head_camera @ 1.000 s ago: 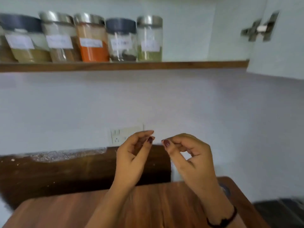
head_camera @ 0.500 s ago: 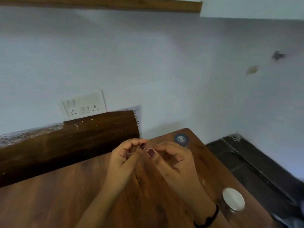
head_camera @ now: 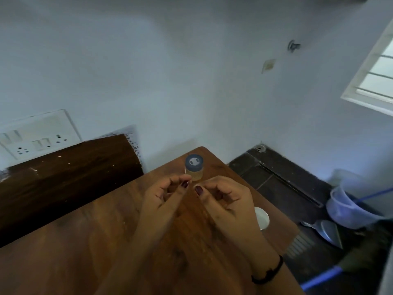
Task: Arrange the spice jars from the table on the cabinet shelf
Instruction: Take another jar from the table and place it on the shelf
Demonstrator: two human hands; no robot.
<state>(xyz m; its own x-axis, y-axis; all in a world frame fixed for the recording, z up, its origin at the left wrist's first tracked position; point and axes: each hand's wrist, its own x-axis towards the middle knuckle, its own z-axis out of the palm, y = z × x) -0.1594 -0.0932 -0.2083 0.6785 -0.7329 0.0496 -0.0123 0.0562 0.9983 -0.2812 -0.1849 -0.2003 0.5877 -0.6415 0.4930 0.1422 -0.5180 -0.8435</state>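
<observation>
Both hands, left hand (head_camera: 164,195) and right hand (head_camera: 226,198), now hover lower over the surface (head_camera: 85,241), fingers curled and empty, near the blue-lidded spice jar (head_camera: 194,170).

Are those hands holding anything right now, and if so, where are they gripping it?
Nothing is held. The left hand and right hand hover over the table with fingers curled. The blue-lidded jar and silver-lidded jar stand untouched.
</observation>
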